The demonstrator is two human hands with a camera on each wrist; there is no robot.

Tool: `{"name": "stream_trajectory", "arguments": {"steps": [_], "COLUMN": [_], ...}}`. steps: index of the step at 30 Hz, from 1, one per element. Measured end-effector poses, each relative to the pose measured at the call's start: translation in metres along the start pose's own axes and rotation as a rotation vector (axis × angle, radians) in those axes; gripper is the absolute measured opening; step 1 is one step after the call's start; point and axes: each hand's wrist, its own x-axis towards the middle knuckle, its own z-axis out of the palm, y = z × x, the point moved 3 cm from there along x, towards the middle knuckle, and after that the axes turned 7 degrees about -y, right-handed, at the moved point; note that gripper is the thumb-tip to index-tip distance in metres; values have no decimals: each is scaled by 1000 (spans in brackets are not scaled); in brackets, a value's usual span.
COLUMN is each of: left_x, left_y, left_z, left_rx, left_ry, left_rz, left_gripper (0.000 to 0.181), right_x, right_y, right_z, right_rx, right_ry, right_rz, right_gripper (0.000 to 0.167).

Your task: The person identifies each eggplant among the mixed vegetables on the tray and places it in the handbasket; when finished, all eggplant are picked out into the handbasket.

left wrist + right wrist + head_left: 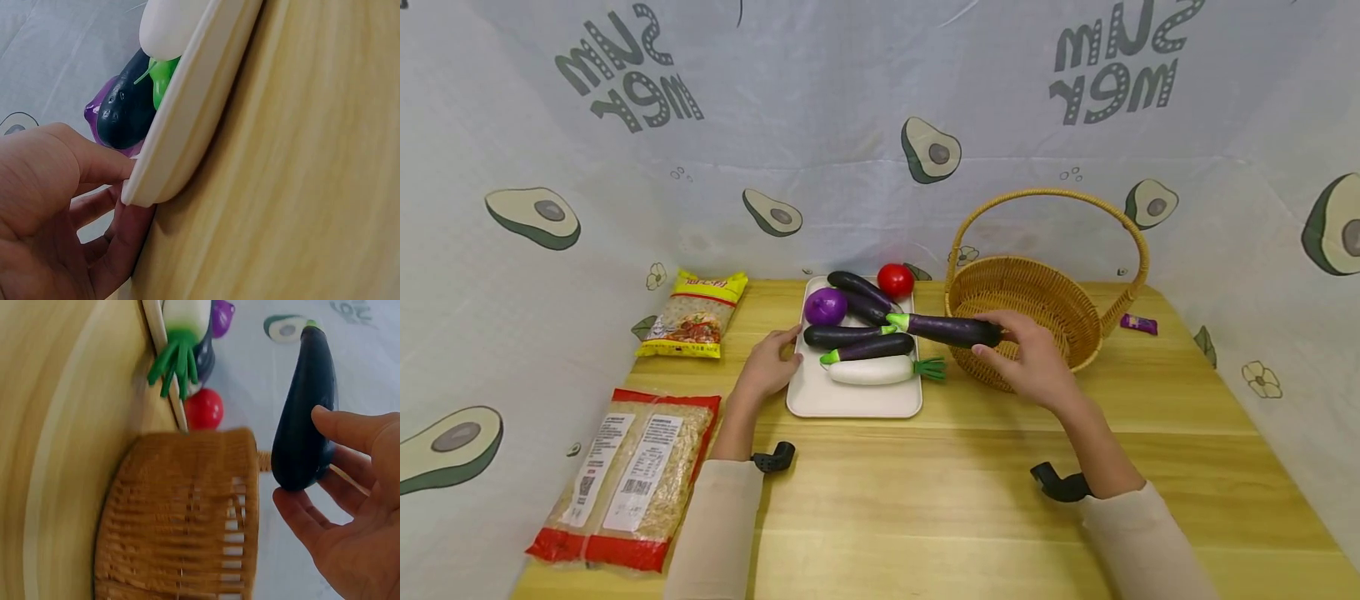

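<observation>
My right hand [1033, 360] holds an eggplant [951, 330] by its wide end, between the basket and the tray. In the right wrist view that eggplant [304, 412] is raised off the table, its green cap away from the palm. At the left rim of a white tray [854, 403], my left hand [767, 367] pinches the edge between thumb and fingers, as the left wrist view shows. On the tray lie several more eggplants [876, 347], a white radish [871, 370] with green leaves past the rim, a purple onion [825, 307] and a red tomato [896, 281].
A wicker basket [1078, 312] with a tall arched handle stands right of the tray. On the left lie a yellow-edged food bag [694, 315] and a larger red-edged bag [625, 479]. A small purple packet [1139, 323] sits at far right. Printed cloth [850, 108] walls the table.
</observation>
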Motion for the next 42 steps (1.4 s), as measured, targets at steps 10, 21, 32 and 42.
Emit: {"name": "stream_trajectory", "arguments": {"steps": [10, 21, 32, 42], "left_x": [-1, -2, 2, 1], "left_y": [-1, 0, -2, -1], "left_z": [0, -1, 0, 1], "left_rx": [-10, -18, -16, -20], "left_ry": [8, 7, 11, 16], "left_rz": [1, -15, -3, -14], "left_gripper": [62, 61, 60, 61], "right_x": [0, 21, 45, 53], "right_y": [48, 91, 124, 134], "right_z": [-40, -54, -46, -40], "right_rx": [-17, -90, -128, -192], "right_ry": [25, -92, -166, -190], "right_rz": [118, 291, 417, 424], "right_gripper": [45, 49, 50, 53]}}
